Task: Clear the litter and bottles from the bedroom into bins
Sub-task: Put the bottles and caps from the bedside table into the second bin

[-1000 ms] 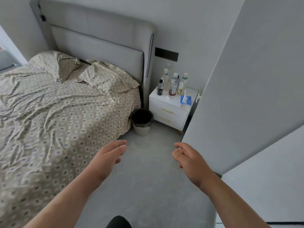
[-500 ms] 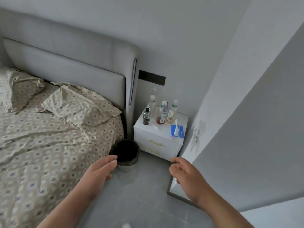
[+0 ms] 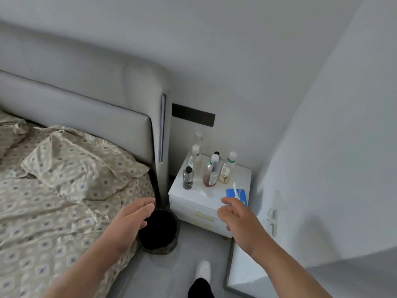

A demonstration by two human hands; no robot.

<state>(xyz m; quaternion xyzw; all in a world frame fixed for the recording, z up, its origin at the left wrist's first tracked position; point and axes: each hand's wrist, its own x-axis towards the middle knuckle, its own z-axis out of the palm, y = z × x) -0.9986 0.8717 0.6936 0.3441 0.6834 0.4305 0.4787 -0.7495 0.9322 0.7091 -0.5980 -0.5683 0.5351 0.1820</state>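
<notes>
A: Grey walls and a grey floor are seen around a bed (image 3: pixel 53 190), and a white nightstand (image 3: pixel 193 198) is placed in the corner beside the headboard (image 3: pixel 86 100). What is changed from a moment ago?

B: The nightstand is now seen much nearer and larger, and a foot (image 3: pixel 203 269) is put forward on the floor. Both hands are brought closer to it. By this it is judged that the approach is almost finished and the first pick-up is near.

A: How are the hands held?

B: The left hand (image 3: pixel 131 220) is kept flat and spread, with nothing in it, above the black bin (image 3: pixel 159 231). The right hand (image 3: pixel 238 218) is loosely curled but empty, just in front of the blue pack (image 3: pixel 240 193).

A: And where are the bottles?

B: The bottles (image 3: pixel 211 171) are grouped at the back of the nightstand, all upright, so the long axis is vertical and the caps are pointed up. The blue pack is laid flat near the front right edge, with a white tissue standing out of it. The bin is set on the floor between the bed and the nightstand, so only a short carry is expected.
</notes>
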